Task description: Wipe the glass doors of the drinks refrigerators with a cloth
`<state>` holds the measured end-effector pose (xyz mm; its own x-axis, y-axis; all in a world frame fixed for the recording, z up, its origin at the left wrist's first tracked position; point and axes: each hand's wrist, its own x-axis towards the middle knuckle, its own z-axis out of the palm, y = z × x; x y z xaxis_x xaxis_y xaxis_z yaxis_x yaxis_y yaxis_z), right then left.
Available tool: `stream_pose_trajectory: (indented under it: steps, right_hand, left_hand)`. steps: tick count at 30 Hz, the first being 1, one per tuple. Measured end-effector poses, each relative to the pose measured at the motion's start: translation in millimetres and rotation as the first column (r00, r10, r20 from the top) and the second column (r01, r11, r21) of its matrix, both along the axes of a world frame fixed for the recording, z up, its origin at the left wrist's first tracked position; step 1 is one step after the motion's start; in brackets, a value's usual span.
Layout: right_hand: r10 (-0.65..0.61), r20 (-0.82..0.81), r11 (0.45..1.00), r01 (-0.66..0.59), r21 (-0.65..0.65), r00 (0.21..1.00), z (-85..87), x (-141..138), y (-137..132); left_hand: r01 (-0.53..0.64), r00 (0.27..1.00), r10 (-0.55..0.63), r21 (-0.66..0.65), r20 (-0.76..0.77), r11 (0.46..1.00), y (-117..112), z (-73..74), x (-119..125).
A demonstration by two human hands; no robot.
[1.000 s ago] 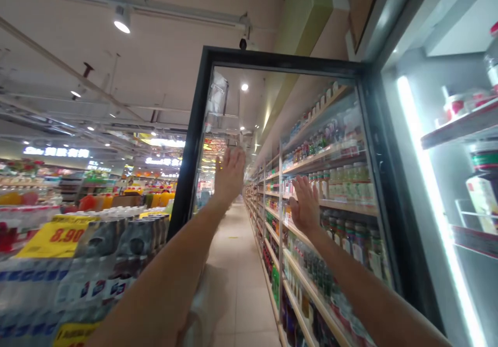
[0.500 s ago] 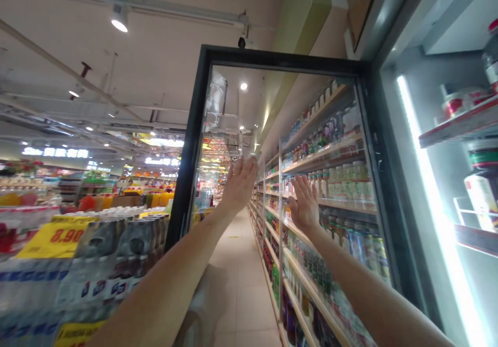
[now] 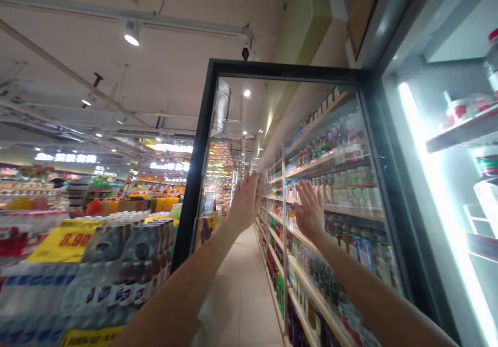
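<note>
A black-framed glass cooler door (image 3: 202, 144) stands swung out in front of me in the head view. My left hand (image 3: 244, 202) lies flat on its glass with the fingers stretched upward. Just to its right, my right hand (image 3: 310, 212) also presses flat on the glass, fingers spread. Neither hand holds anything. Both forearms reach up from the bottom of the picture. Through the glass I see an aisle and long shelves of bottled drinks (image 3: 330, 181).
The lit cooler interior (image 3: 447, 196) with shelves of bottles is at the right. A stack of packed water bottles (image 3: 109, 264) with a yellow price sign (image 3: 64, 240) stands at the left. A tiled aisle (image 3: 245, 285) runs ahead.
My left hand has slid to the right across the glass, closer to my right hand. The view has tilted up slightly, so the door and both hands sit lower in the picture.
</note>
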<state>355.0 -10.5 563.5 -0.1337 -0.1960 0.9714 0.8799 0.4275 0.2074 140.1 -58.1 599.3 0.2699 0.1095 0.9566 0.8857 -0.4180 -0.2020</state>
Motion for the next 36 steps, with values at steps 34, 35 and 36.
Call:
stream_pose_trajectory:
  steps: [34, 35, 36]
  right_hand:
    - [-0.079, 0.042, 0.988, 0.084, -0.130, 0.996, 88.7, -77, -23]
    - [-0.067, 0.013, 0.985, 0.068, -0.159, 0.998, 91.9, -91, -26]
    - [-0.057, -0.013, 0.981, 0.053, -0.186, 0.998, 96.3, -99, -29]
  left_hand:
    - [-0.281, 0.960, 0.281, 0.116, 0.017, 0.953, 12, -17.5, -34]
    - [-0.276, 0.961, 0.275, 0.111, 0.027, 0.955, 13, -18.7, -33]
    - [-0.272, 0.962, 0.269, 0.107, 0.039, 0.956, 14, -20.1, -33]
